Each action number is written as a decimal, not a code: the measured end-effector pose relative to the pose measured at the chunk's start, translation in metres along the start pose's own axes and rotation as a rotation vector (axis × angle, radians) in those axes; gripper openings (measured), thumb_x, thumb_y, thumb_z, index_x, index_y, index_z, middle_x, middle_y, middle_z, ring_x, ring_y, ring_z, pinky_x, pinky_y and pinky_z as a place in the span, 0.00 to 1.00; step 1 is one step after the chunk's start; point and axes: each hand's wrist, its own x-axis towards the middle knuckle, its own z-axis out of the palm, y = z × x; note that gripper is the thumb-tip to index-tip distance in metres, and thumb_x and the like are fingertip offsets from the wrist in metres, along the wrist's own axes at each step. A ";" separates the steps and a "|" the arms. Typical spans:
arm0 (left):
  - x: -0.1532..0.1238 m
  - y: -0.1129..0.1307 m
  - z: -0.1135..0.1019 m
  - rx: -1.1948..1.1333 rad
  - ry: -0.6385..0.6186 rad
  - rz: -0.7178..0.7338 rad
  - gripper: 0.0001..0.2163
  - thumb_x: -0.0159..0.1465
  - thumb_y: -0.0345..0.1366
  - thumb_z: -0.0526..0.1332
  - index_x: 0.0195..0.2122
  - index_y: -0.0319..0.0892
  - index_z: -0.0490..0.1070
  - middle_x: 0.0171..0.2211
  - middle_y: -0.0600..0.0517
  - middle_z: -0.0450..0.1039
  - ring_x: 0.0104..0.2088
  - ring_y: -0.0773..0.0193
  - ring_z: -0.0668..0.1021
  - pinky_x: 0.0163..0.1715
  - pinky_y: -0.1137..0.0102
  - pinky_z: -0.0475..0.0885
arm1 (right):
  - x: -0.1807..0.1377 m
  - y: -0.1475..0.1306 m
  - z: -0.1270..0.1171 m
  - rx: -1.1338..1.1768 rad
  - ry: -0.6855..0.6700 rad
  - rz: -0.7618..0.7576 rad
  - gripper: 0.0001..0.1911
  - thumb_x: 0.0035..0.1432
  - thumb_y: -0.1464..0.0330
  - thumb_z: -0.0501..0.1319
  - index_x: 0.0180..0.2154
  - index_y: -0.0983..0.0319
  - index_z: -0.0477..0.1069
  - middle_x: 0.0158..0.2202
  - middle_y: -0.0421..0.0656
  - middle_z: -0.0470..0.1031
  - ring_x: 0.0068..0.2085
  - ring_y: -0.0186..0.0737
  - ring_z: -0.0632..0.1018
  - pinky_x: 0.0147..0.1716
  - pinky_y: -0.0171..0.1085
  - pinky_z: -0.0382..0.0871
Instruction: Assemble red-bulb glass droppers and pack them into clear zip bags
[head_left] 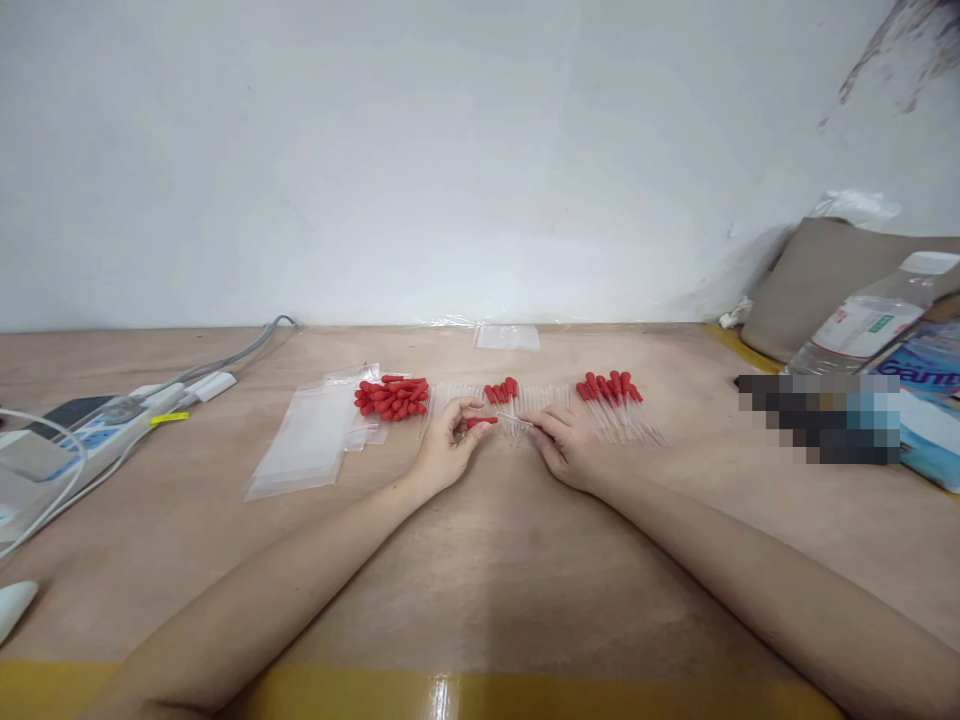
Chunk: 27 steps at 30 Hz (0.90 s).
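Note:
My left hand (448, 440) is closed on a red rubber bulb (480, 422), pinched between thumb and fingers. Facing it, my right hand (564, 440) pinches a thin clear dropper tube (514, 418), its free end close to the bulb; whether the two touch I cannot tell. Just beyond my hands lies a row of clear tubes (546, 396), with several red bulbs (501, 390) among them. To the left is a heap of loose red bulbs (391, 398). On the right, droppers with red bulbs on their tubes (611, 390) lie side by side.
Clear plastic bags (304, 440) lie left of the heap, another small bag (508, 337) by the wall. A power strip (97, 435) with cables is at far left. A plastic bottle (862, 325), a grey-brown container (799, 285) and a blue packet (934, 440) crowd the right.

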 end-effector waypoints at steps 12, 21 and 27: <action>-0.001 0.002 -0.003 0.248 -0.079 0.017 0.13 0.64 0.41 0.51 0.39 0.41 0.72 0.36 0.51 0.76 0.37 0.62 0.76 0.38 0.69 0.69 | 0.001 -0.006 -0.008 0.019 0.054 0.032 0.12 0.59 0.72 0.50 0.43 0.62 0.67 0.30 0.44 0.72 0.31 0.37 0.71 0.33 0.37 0.63; -0.003 0.005 -0.003 0.237 -0.134 0.085 0.11 0.62 0.40 0.54 0.36 0.41 0.72 0.31 0.52 0.75 0.32 0.64 0.75 0.34 0.71 0.68 | -0.001 -0.004 -0.004 0.078 -0.076 -0.030 0.11 0.60 0.70 0.50 0.43 0.62 0.68 0.32 0.44 0.74 0.31 0.34 0.72 0.36 0.38 0.60; -0.004 0.008 -0.005 0.414 -0.145 0.215 0.09 0.62 0.39 0.55 0.33 0.43 0.73 0.28 0.54 0.76 0.27 0.66 0.74 0.39 0.67 0.64 | 0.000 0.002 -0.007 0.146 -0.147 0.024 0.09 0.59 0.67 0.53 0.37 0.61 0.71 0.29 0.41 0.74 0.29 0.32 0.72 0.37 0.38 0.57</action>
